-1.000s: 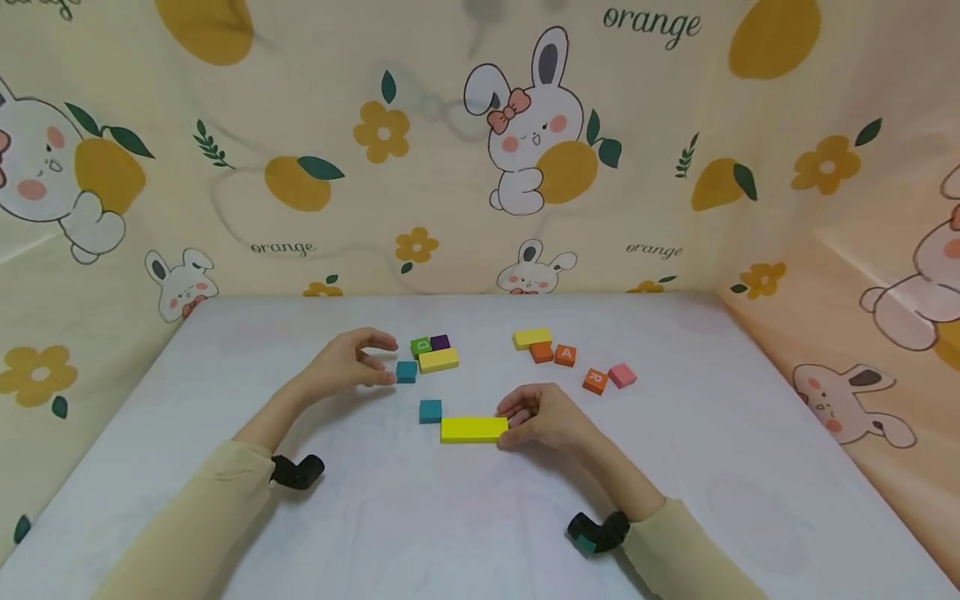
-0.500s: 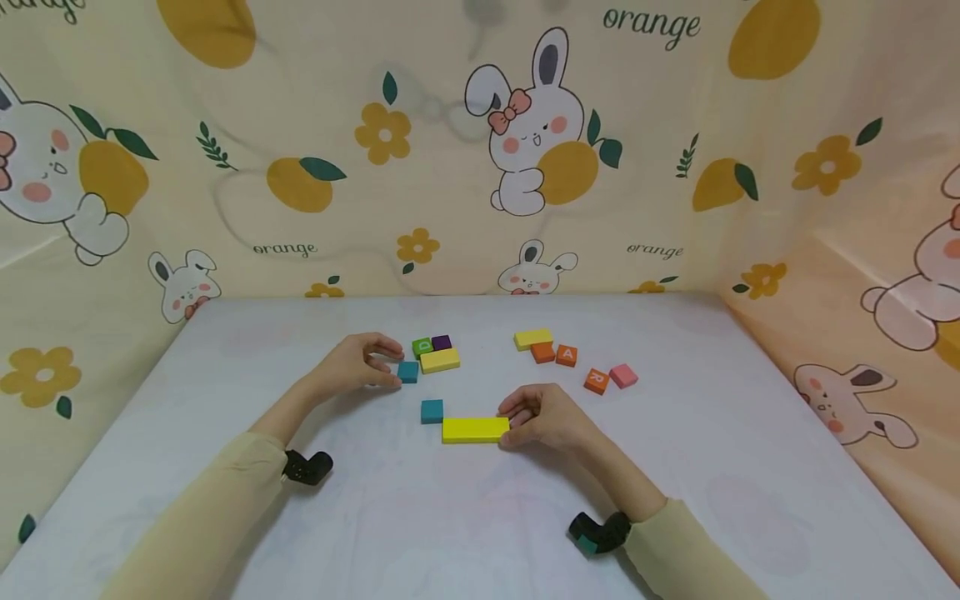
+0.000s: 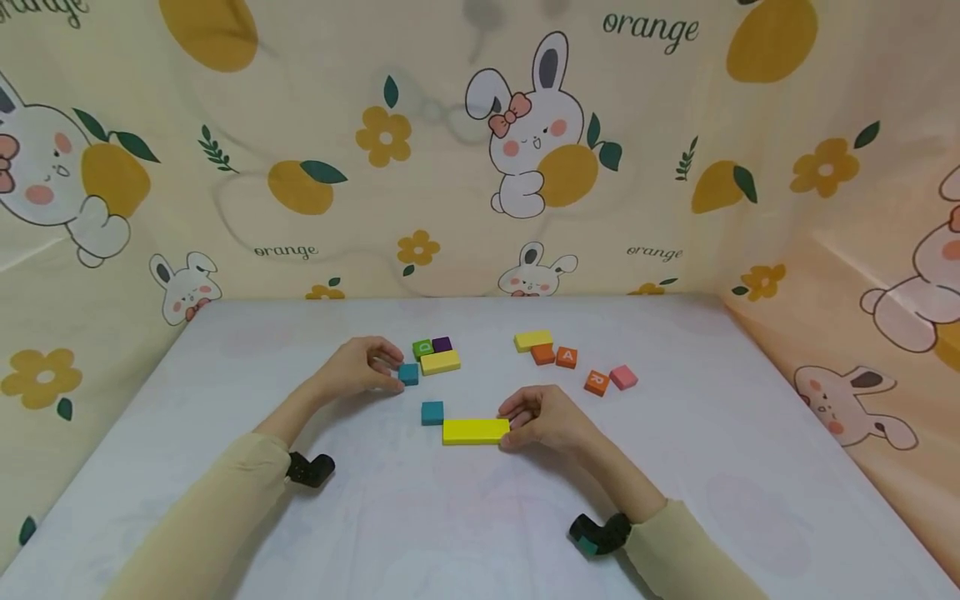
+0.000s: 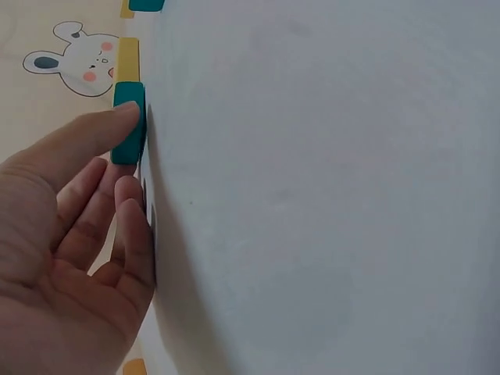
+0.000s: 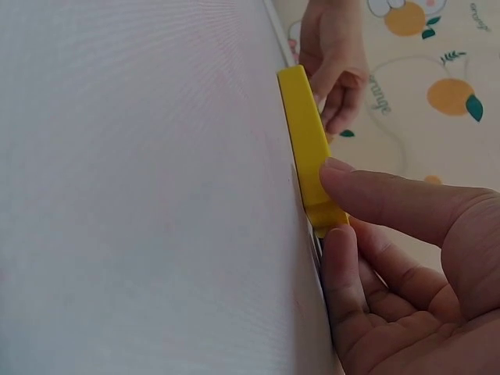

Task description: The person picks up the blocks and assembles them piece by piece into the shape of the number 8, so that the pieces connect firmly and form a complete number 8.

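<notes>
My left hand pinches a small teal block at the left of the group. In the left wrist view the thumb lies on the face of that teal block, and the index finger is partly hidden behind it. The right hand holds the right end of a long bright yellow block lying flat on the table. Seen from the right wrist, the thumb presses on the yellow block while the other fingers sit at its end. A second teal block lies at the yellow block's upper left corner.
Behind the left hand's block lie a green letter block, a purple block and a pale yellow block. Farther right are another yellow block, several orange blocks and a pink block. A printed cloth backs the white table.
The left hand has shifted slightly right, its fingers now closer about the teal block. The right hand and the long yellow block stay in place.
</notes>
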Available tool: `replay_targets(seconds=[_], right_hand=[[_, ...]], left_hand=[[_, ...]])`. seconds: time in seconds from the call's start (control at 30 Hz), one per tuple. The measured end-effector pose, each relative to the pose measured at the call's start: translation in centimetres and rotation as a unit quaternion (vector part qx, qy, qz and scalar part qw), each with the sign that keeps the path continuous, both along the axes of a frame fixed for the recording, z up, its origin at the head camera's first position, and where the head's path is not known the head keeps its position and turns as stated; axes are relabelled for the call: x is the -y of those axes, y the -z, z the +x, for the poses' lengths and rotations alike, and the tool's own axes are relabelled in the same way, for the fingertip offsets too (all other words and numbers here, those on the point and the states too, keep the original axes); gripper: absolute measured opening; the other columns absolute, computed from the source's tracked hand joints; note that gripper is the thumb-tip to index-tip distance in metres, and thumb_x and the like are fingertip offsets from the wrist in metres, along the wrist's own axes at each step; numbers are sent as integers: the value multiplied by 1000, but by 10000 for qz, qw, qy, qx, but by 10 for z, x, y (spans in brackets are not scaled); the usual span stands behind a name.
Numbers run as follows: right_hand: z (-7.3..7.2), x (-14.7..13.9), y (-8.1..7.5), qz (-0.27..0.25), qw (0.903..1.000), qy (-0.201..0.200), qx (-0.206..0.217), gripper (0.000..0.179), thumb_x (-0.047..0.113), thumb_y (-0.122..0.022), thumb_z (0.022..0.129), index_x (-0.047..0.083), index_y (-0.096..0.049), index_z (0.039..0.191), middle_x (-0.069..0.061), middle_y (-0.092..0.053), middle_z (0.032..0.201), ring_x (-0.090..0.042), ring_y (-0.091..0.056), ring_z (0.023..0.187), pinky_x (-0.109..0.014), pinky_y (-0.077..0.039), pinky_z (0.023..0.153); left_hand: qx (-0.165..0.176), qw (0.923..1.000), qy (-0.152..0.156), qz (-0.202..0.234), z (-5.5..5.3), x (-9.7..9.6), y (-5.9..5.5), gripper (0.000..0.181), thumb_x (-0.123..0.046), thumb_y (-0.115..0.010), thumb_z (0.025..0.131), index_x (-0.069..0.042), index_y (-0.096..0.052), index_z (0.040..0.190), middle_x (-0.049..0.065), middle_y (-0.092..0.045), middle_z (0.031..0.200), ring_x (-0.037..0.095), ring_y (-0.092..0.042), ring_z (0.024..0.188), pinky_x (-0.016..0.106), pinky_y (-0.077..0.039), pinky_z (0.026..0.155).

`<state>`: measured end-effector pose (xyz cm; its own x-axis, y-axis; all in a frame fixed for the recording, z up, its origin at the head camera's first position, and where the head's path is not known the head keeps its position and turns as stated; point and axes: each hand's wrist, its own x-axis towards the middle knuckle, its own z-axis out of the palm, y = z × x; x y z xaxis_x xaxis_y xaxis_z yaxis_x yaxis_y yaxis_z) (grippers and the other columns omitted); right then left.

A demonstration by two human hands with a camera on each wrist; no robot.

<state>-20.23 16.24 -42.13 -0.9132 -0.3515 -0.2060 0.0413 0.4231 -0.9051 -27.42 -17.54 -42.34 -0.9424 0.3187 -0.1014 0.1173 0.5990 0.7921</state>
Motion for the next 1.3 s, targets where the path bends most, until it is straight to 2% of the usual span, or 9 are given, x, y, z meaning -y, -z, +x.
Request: replay_targets(seconds=[0.17, 0.33, 0.5, 0.67, 0.8, 1.07, 1.3], right_hand=[[1, 0, 1, 23, 10000, -7, -9, 35, 6, -88, 71, 4, -70, 101, -10, -66, 88, -23, -59, 79, -29, -51, 75], [1, 0, 0, 51, 10000, 26, 13, 35, 6, -88, 72, 5, -70, 101, -9, -66, 88, -23, -59, 80, -30, -51, 75], [1, 0, -2, 98, 9999, 43, 10, 35, 7, -88, 72, 5, -71, 102, -8, -66, 88, -23, -59, 80, -30, -51, 75], [0, -1, -2, 133, 9999, 61, 7, 35, 7, -88, 72, 6, -71, 101, -8, -65, 89, -24, -58, 81, -30, -51, 75], [-1, -2, -1, 112, 9999, 37, 9, 35, 8, -89, 72, 6, -71, 101, -9, -65, 89, -24, -58, 82, -30, -50, 75], [-1, -2, 1, 101, 9999, 59, 32, 35, 6, -88, 72, 5, -70, 102, -9, -66, 89, -24, -58, 81, -30, -50, 75], [-2, 0, 1, 103, 9999, 12, -5, 34, 7, -88, 72, 6, -71, 101, -9, -66, 89, -24, -59, 81, -30, -50, 75]], left_hand=[[-182, 9997, 7, 152, 12, 4, -10, 45, -27, -88, 75, -11, -65, 110, 3, -67, 107, 22, -61, 91, 36, -52, 77], [-443, 9976, 28, 528, 32, 5, -27, 47, -33, -88, 74, -14, -66, 111, 3, -65, 108, 23, -61, 95, 39, -52, 77], [-464, 9955, 102, 815, 55, -1, -34, 48, -32, -88, 74, -12, -66, 112, 3, -65, 108, 23, -61, 95, 38, -53, 81], [-204, 9931, 401, 1086, 77, -9, -29, 44, -24, -88, 75, -11, -67, 111, 4, -65, 107, 25, -61, 93, 35, -54, 79], [94, 9909, 723, 1136, 86, -13, -19, 42, -22, -88, 75, -10, -67, 109, 5, -66, 105, 25, -62, 91, 34, -54, 77], [393, 9890, 1014, 1001, 91, -23, -7, 39, -21, -89, 74, -10, -67, 104, 3, -69, 99, 25, -63, 85, 32, -53, 75], [424, 9904, 1011, 838, 93, -26, -3, 40, -22, -89, 73, -11, -66, 103, 1, -69, 97, 23, -63, 82, 34, -53, 76]])
